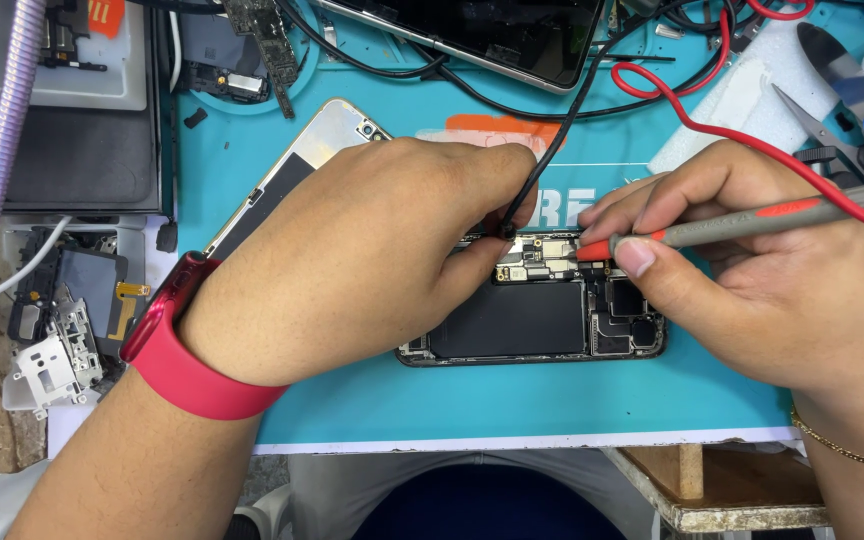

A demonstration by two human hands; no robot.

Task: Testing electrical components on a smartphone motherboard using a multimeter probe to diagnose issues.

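we see the opened phone (542,315) lying near the front edge of the teal mat (512,400) on the counter, long axis running left to right. our left hand (352,260) pinches the black probe (542,150); our right hand (752,280) grasps the red-tipped probe (752,222), both tips meeting the board. tools crowd the back.

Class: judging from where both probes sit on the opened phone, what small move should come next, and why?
Probably hold both tips steady: the left hand presses the black probe and the right hand the red probe onto the opened phone board.
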